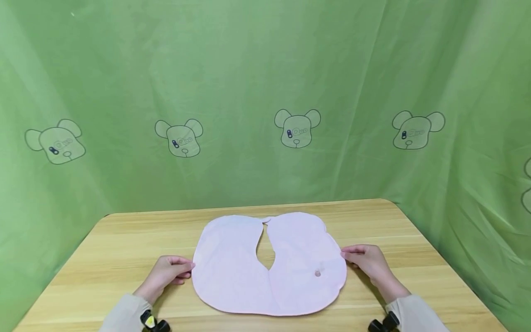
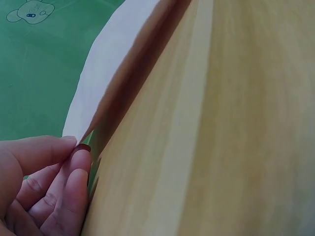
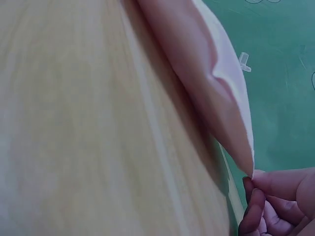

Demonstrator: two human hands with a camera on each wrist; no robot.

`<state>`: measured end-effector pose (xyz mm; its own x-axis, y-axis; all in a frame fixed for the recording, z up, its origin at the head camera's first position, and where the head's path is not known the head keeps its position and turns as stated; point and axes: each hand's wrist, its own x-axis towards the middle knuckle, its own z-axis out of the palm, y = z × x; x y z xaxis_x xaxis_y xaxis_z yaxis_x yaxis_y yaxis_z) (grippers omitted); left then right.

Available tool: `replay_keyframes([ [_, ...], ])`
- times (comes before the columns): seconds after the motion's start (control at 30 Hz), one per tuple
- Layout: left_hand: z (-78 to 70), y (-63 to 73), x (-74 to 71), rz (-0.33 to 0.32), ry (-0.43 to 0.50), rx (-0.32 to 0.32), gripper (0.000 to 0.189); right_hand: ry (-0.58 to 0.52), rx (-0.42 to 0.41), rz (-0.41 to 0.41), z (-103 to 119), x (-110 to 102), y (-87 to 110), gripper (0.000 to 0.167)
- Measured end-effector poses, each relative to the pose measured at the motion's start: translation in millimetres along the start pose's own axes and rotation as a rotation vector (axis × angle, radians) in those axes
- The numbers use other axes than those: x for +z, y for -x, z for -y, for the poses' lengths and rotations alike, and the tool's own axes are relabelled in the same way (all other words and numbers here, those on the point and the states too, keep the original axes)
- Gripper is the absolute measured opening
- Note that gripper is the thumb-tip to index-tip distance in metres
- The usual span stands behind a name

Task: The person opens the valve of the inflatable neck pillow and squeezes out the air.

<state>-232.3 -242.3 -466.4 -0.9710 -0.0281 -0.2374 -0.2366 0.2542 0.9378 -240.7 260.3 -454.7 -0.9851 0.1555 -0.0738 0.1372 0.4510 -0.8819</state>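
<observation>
A pale pink inflatable neck pillow [image 1: 232, 272], lying flat and deflated, spreads over the middle of the table. Its slit and neck opening face the far side, where the two ends meet. A small clear valve [image 1: 317, 273] sits on its right half; the right wrist view shows this valve [image 3: 244, 64] sticking up. My left hand [image 1: 170, 273] pinches the pillow's left edge between thumb and finger. At the opposite edge, my right hand [image 1: 368, 262] pinches the rim likewise. Both wrist views show the held edges [image 2: 93, 98] lifted slightly off the wood.
The light wooden table [image 1: 124, 240] has rounded far corners. Behind and beside it hangs a green curtain [image 1: 240, 69] printed with bear heads. Dark wrist devices [image 1: 383, 323] sit at both cuffs.
</observation>
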Motion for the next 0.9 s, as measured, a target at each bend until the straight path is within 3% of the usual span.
replay_keyframes([
  [0.3, -0.6, 1.9, 0.6, 0.004, -0.008, -0.010, 0.018, -0.063, 0.026, 0.003, -4.7, -2.0, 0.7, 0.026],
  [0.9, 3.2, 1.0, -2.6, 0.051, -0.003, -0.002, 0.018, -0.027, 0.020, 0.015, -5.4, -2.4, -2.8, 0.025],
])
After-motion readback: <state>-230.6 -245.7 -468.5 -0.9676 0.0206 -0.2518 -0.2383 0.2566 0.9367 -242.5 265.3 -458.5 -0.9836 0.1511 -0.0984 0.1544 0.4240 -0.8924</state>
